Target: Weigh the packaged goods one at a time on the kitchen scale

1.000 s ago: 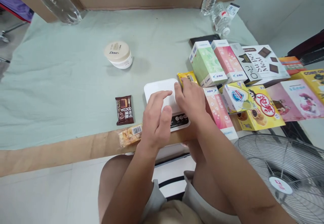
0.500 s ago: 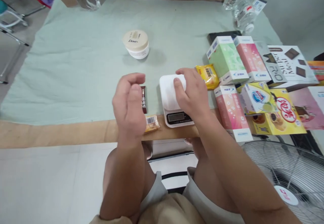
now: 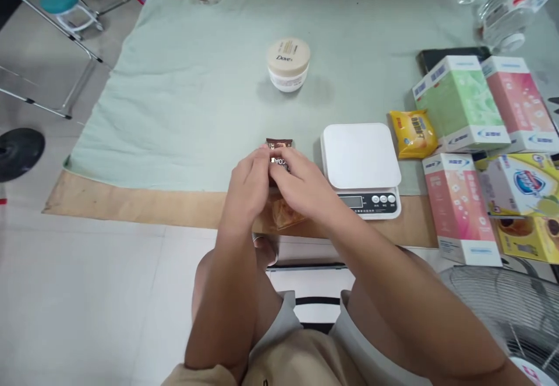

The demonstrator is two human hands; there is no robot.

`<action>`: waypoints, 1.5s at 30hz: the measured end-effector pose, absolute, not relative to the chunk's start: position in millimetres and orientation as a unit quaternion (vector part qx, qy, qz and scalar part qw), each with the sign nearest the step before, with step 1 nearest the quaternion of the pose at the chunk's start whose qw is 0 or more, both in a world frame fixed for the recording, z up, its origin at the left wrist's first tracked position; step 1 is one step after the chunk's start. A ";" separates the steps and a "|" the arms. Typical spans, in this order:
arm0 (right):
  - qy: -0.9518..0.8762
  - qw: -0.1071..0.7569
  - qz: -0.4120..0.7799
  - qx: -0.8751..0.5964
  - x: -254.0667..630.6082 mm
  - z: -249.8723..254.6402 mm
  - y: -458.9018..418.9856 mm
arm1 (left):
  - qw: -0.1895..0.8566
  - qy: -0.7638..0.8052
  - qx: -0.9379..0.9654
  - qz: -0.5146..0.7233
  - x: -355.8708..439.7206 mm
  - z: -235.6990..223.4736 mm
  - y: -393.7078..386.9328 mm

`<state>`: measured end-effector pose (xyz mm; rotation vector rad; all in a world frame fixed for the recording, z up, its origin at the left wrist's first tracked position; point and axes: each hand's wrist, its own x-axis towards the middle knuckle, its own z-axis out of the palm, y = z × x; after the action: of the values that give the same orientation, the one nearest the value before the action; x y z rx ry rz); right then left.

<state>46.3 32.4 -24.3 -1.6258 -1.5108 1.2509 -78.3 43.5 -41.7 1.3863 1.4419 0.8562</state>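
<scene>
A small dark-brown snack packet (image 3: 279, 143) lies near the front of the cloth-covered table, its top end showing between my hands. My left hand (image 3: 248, 183) is closed along its left side, fingertips at the packet's edge. From the right, my right hand (image 3: 302, 183) reaches over it with thumb and index finger on the wrapper. Most of the packet is hidden under the hands. Just below them a clear-wrapped orange-brown snack (image 3: 286, 214) rests on the tan table edge. A white kitchen scale (image 3: 361, 156) with a bare platform stands right of my right hand.
A Dove tub (image 3: 288, 66) stands farther back. To the right are a yellow packet (image 3: 413, 134), a green box (image 3: 465, 103), pink boxes (image 3: 463, 205) and a yellow soap box (image 3: 517, 182). Plastic bottles (image 3: 502, 16) lie at the back right; a fan (image 3: 493, 298) is below.
My right hand has left the scale and moved left to the brown packet. My left hand has come in to the packet's left side. The view has shifted left.
</scene>
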 end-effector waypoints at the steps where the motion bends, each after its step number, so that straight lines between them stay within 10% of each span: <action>1: -0.560 0.316 0.467 -0.606 46.8 -26.0 32.7 | 0.465 0.579 0.558 0.370 -77.5 -41.0 43.3; 9: -0.574 0.467 0.322 -0.591 69.8 -29.7 28.5 | 0.473 0.497 0.577 0.443 -67.4 -37.5 38.2; 45: -0.584 0.303 0.072 -0.750 177.4 -49.9 11.8 | 0.410 0.446 0.718 0.343 22.3 -31.4 18.5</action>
<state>177.4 11.8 -49.9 -1.9873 -1.5491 0.1903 22.3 18.5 -31.4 1.8071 1.1234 0.8628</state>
